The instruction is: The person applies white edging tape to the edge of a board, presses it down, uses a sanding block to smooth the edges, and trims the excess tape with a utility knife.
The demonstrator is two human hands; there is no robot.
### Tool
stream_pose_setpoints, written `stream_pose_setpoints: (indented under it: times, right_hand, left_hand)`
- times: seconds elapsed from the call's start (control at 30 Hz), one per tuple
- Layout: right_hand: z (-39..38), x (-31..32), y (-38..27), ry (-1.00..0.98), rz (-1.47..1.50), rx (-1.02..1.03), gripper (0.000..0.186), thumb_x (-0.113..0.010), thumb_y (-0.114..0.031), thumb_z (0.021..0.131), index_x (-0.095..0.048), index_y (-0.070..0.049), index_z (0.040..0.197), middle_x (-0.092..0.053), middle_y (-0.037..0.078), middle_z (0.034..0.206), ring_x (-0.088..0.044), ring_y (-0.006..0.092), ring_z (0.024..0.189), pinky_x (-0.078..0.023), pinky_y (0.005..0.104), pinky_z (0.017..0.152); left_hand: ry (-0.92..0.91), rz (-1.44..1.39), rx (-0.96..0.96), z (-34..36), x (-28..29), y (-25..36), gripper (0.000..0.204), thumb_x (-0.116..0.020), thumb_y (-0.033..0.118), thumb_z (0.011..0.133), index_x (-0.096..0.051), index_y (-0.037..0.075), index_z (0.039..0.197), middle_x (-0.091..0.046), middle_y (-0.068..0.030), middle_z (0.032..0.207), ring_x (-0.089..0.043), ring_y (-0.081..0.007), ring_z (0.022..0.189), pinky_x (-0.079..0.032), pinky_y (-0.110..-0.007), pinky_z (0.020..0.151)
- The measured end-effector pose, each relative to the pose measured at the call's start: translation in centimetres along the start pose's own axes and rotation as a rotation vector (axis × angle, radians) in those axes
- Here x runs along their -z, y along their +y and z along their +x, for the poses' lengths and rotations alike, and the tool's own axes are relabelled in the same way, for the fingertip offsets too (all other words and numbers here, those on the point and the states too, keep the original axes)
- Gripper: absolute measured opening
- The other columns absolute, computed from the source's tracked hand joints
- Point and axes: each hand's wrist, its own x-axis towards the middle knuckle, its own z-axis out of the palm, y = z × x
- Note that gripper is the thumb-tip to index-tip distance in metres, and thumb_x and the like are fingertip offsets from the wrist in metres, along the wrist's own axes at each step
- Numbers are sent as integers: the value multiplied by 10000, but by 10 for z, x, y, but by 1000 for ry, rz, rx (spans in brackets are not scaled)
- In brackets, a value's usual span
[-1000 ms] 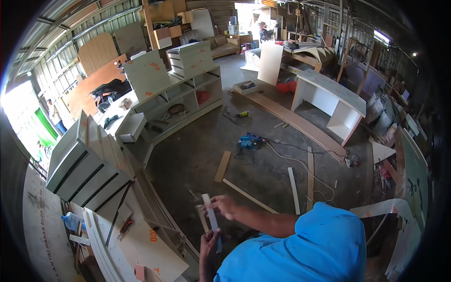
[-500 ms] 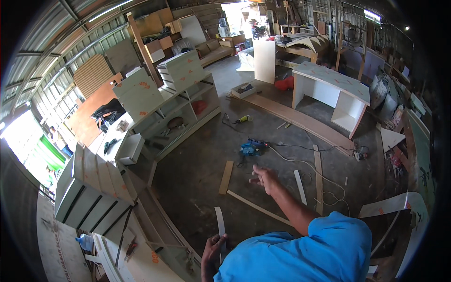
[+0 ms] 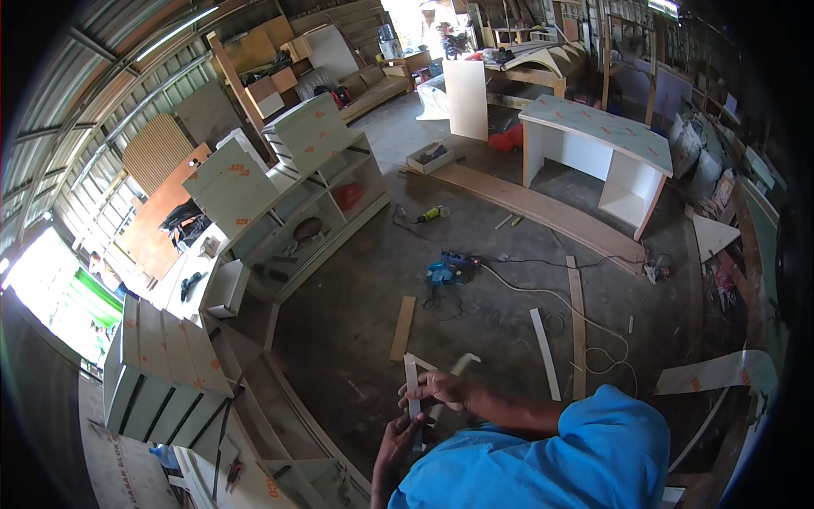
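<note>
A narrow white strip (image 3: pixel 413 379) stands roughly upright in front of my body. Around its lower part my left hand (image 3: pixel 397 439) is closed. My right hand (image 3: pixel 444 389) reaches across from the right, its fingertips pinching the same strip higher up. A second pale strip (image 3: pixel 463 365), bent at its far end, shows just past the right hand; its lower part is hidden by the hand and forearm, and I cannot tell what supports it. A short tan board (image 3: pixel 403 328) lies on the floor beyond my hands.
A blue power tool (image 3: pixel 447 270) with cords lies on the floor ahead, and a yellow-green tool (image 3: pixel 433 214) lies farther back. White and wooden strips (image 3: pixel 544 352) lie to the right. Unfinished cabinets (image 3: pixel 314 225) line the left; a desk (image 3: pixel 593 136) stands at the far right.
My right hand has come down and inward from its outstretched place over the floor to the white strip. My left hand has moved slightly right and the strip now stands closer to centre.
</note>
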Motion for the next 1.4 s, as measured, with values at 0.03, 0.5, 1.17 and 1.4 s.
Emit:
stream_pose_setpoints:
  times: [0.03,0.5,1.17,1.4]
  right_hand:
    - [0,3,-5,16,-21,5,378,-663,-177,948,-558,7,1261,-692,153,1132,-688,261,1017,-536,394,946]
    - [-15,35,-36,381,161,357,359,-664,-52,908,-535,17,1236,-691,185,1110,-694,269,992,-547,416,926]
    - [8,31,-6,522,-1169,883,166,-676,-87,880,-649,-29,1033,-684,163,922,-666,366,813,-533,414,722]
    - [23,41,10,461,-870,665,303,-747,-193,826,-601,-34,1040,-684,144,858,-678,330,761,-523,388,671]
  left_hand:
    - [25,-17,21,3,-2,1,372,-613,367,997,-670,2,957,-685,-37,799,-637,-114,702,-500,-292,646]
    - [-76,48,32,8,-3,-4,464,-585,438,999,-660,-18,1041,-649,-40,741,-586,-105,655,-462,-270,620]
    - [155,15,67,14,-16,-27,416,-516,372,1034,-661,-16,999,-670,-76,710,-612,-133,569,-479,-297,513]
    - [226,17,107,18,-19,-33,417,-507,368,1032,-654,-18,970,-676,-101,683,-641,-161,547,-492,-303,494]
